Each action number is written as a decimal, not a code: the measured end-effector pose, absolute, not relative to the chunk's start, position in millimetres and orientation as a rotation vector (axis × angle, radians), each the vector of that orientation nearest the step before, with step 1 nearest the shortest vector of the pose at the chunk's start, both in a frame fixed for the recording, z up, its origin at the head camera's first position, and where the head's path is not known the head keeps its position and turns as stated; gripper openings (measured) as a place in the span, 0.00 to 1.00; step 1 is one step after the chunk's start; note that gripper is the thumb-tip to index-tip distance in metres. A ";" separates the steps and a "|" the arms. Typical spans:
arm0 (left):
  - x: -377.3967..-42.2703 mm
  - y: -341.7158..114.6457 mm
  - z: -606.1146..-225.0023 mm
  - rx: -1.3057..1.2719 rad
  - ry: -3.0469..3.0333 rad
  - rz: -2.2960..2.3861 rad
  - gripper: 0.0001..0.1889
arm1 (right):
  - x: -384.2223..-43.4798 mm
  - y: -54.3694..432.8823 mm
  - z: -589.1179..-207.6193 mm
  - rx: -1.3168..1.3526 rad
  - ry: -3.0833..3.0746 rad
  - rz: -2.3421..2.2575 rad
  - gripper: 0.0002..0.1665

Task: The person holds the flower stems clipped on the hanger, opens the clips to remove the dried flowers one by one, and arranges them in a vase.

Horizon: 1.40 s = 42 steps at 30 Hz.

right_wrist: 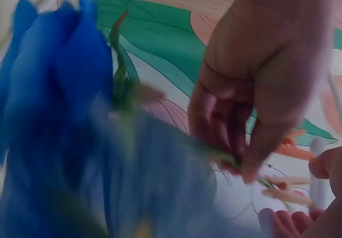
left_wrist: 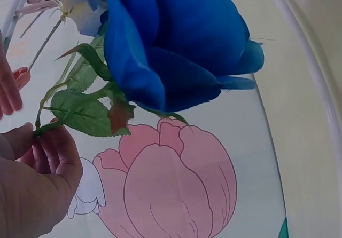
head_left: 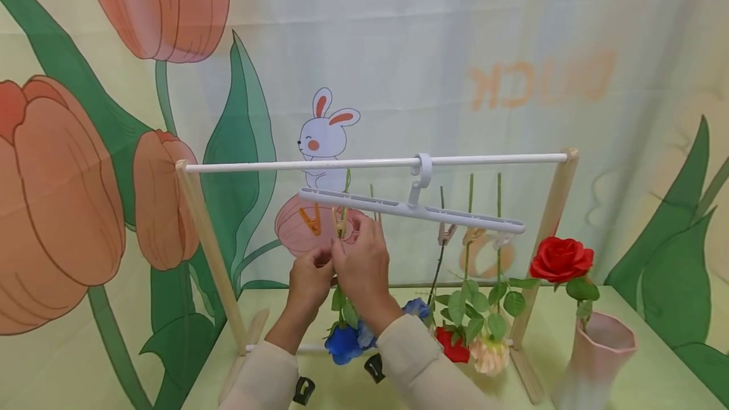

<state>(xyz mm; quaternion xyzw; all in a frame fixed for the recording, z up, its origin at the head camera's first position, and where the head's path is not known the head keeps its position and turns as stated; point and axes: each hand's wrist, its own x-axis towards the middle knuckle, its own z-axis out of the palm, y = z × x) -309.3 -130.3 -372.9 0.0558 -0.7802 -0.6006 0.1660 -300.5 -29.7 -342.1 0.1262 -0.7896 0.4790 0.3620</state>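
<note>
A blue rose (head_left: 344, 345) hangs head down below a grey clip hanger (head_left: 393, 206). My left hand (head_left: 308, 280) pinches its green stem between thumb and fingertips, clear in the left wrist view, where the rose (left_wrist: 176, 40) fills the top. The stem runs up to a cream clothespin (head_left: 339, 222) on the hanger. Just beside that clothespin is my right hand (head_left: 364, 264). In the right wrist view, the thumb and fingers of my right hand (right_wrist: 326, 216) are spread apart near the clothespin (right_wrist: 291, 189). To the left, an orange clothespin (head_left: 311, 219) hangs without a flower.
The hanger hooks over a white rod (head_left: 342, 164) on a wooden frame (head_left: 212, 258). Further right hang a red rose (head_left: 452, 344) and a peach flower (head_left: 490, 355). A pink-white vase (head_left: 598, 359) holds another red rose (head_left: 562, 259). Black clips (head_left: 304, 390) lie on the table.
</note>
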 end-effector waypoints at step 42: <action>-296.6 -135.6 -368.5 0.134 -2.271 -1.611 0.15 | -319.4 -74.9 -341.7 0.047 -1.722 1.417 0.16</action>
